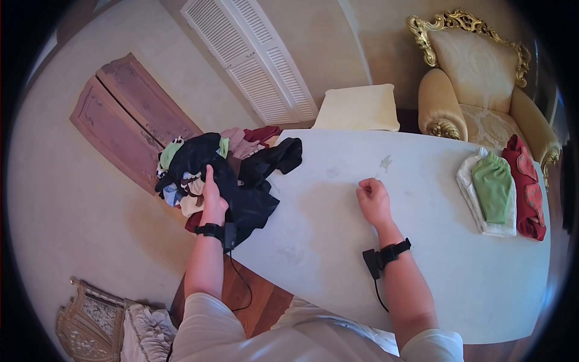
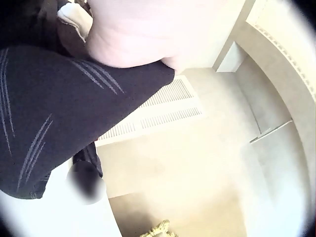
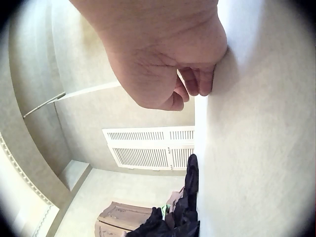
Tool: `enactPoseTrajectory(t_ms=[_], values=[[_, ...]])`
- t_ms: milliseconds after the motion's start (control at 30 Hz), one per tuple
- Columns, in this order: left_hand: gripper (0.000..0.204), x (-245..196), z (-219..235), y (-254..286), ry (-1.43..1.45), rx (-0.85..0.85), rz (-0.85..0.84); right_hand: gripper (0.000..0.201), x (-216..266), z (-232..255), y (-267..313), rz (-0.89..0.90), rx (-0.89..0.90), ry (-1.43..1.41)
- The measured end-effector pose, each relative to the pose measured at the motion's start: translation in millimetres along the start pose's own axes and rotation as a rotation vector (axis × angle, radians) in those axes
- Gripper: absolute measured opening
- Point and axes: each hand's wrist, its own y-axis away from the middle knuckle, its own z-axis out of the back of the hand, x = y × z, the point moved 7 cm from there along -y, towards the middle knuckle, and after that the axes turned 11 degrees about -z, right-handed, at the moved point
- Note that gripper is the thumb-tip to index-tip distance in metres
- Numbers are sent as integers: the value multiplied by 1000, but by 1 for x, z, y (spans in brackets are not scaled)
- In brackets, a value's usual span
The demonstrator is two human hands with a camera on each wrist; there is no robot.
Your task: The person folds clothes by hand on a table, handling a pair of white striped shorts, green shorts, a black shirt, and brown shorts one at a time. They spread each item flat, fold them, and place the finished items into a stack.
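While your left hand (image 1: 212,194) is touching a grey-streaked black cloth garment (image 2: 59,108), grip unclear, your loosely curled right hand (image 1: 375,202) is resting empty; light, limp edges are probably pinching easily.

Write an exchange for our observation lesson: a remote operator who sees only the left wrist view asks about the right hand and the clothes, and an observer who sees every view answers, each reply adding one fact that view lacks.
Operator: Dark cloth with pale streaks fills much of my view. Where is the right hand?
Observer: Out at the middle of the white table, apart from the clothes.
Operator: Does any clothing lie on the far side of that hand?
Observer: Yes. Toward the table's right end, a green garment lies on top of a white one.
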Motion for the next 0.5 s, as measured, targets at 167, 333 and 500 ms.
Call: enactPoseTrajectory(t_ms=[167,333,500], values=[[38,8,-5,14,-85,70,-108,19,-1,-1,0,3,-10,6],[25,2,-61,103,-197,184,-253,18,2,0,1,14,-12,20],[26,23,-110,184,-383,592,-234,17,1,0,0,29,-17,8]])
